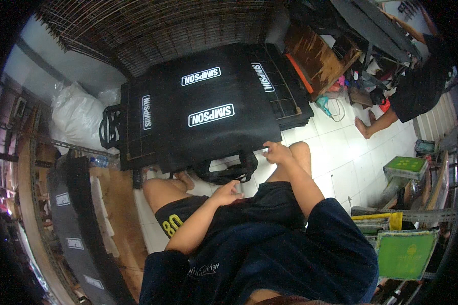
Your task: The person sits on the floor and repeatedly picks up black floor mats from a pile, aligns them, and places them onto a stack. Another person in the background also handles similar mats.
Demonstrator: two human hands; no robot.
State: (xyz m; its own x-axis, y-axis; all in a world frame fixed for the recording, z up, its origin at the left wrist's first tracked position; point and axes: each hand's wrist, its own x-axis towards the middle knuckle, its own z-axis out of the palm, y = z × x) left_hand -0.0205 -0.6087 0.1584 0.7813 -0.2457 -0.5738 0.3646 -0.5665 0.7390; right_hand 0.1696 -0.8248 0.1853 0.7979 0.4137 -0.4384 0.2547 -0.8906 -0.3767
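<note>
A wide black fabric bag [178, 137] with white-bordered printed labels lies flat on top of a stack in front of me. Its black carry handles [247, 168] hang over the near edge, between my knees. My right hand [277, 152] is at the bag's near right corner, its fingers closed on the edge. Over my lap, just short of the handles, my left hand [227, 193] has thumb and fingers apart and holds nothing. More black pieces with matching labels and thin wire frames [285, 104] show under the bag at the left and right.
Wire racks [152, 35] rise behind the stack. White plastic sacks [76, 114] sit at the left, above a shelf with a black labelled roll [68, 218]. At the right are green framed screens [407, 254], a teal heat-gun-like tool [323, 105] and another person's bare foot [362, 128].
</note>
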